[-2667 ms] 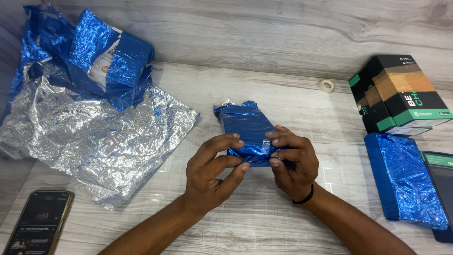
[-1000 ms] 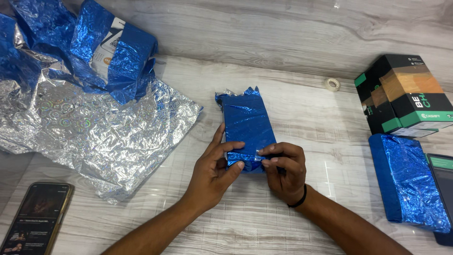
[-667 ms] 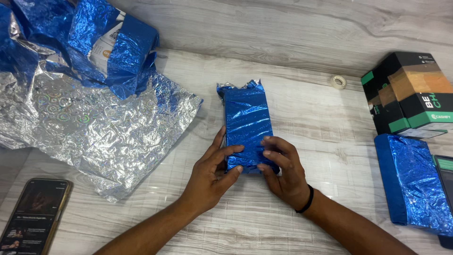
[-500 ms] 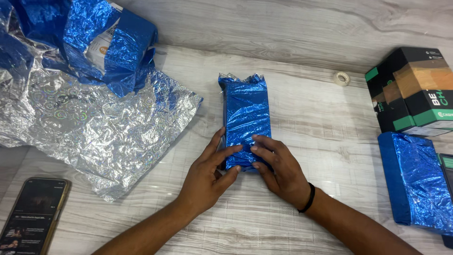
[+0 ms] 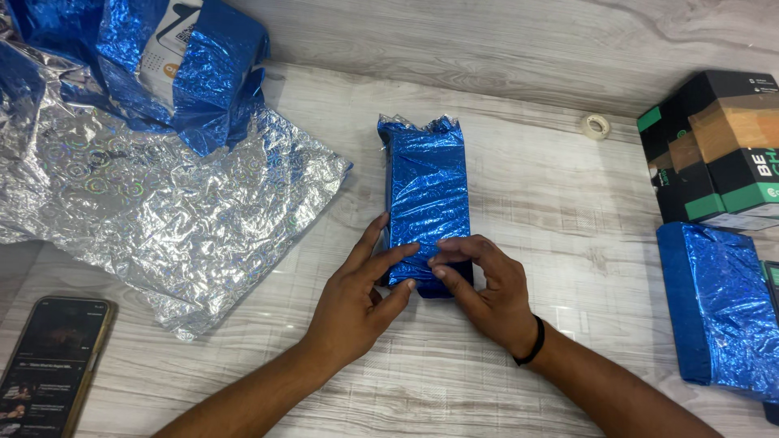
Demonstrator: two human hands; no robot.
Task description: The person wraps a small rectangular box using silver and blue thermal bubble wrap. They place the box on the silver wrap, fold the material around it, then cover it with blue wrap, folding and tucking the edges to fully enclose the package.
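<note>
A small box wrapped in shiny blue foil (image 5: 428,191) lies flat on the pale wood-grain table (image 5: 527,195), long axis pointing away from me, its far end crumpled and open. My left hand (image 5: 361,292) grips the near left corner, thumb and fingers around the edge. On the near right corner my right hand (image 5: 483,288) presses its fingertips down on the folded foil, a black band on the wrist.
A large crumpled sheet of silver-and-blue foil (image 5: 154,195) covers the left, with a half-wrapped box (image 5: 182,69) on it. A phone (image 5: 49,365) lies at the near left. On the right are a black-and-green carton (image 5: 718,150), another blue wrapped box (image 5: 722,304) and a tape roll (image 5: 598,125).
The wrapped box was lifted in both hands, then laid flat on the table. My right hand pressed a strip of tape on the near end and now smooths it with its fingertips.
</note>
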